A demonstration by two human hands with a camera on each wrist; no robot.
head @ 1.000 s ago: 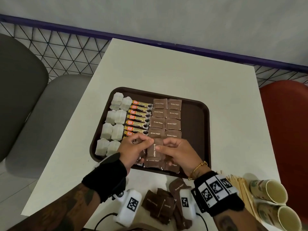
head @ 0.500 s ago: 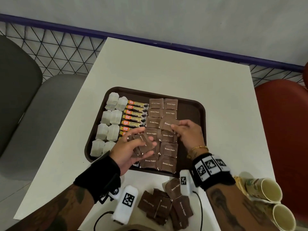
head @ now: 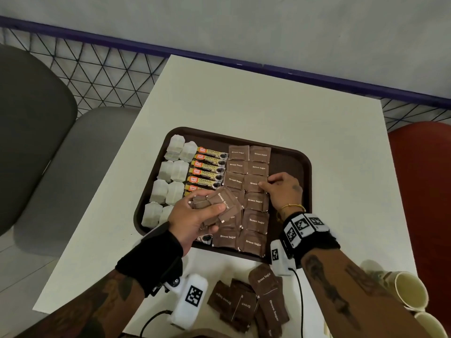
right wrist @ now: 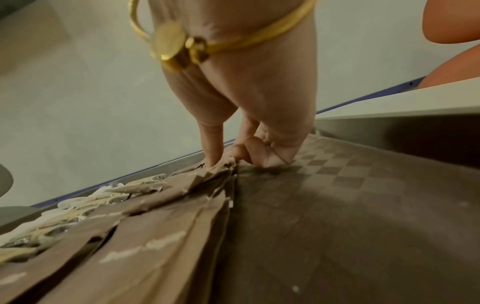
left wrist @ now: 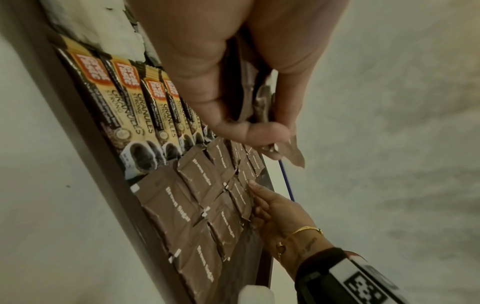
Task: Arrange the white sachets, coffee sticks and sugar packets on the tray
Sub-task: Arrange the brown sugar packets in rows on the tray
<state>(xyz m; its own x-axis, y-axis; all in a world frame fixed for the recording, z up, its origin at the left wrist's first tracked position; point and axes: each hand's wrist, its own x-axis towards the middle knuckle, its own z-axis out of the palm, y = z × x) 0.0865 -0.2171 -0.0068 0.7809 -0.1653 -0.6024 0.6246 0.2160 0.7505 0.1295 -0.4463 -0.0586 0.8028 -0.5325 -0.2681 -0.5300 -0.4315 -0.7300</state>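
Observation:
A dark brown tray carries white sachets on its left, coffee sticks beside them and two columns of brown sugar packets. My left hand hovers over the tray's near left and grips a bundle of sugar packets; the left wrist view shows this bundle between thumb and fingers. My right hand pinches the right edge of one packet lying in the right column. In the right wrist view the thumb presses on that packet and the fingers curl at its edge.
A loose pile of brown sugar packets lies on the white table in front of the tray. Paper cups lie at the near right corner. A grey chair stands to the left and a red one to the right.
My right hand took a packet from the bundle, carried it away from me and set it down in the right column. The left hand stayed over the tray's near left with the bundle.

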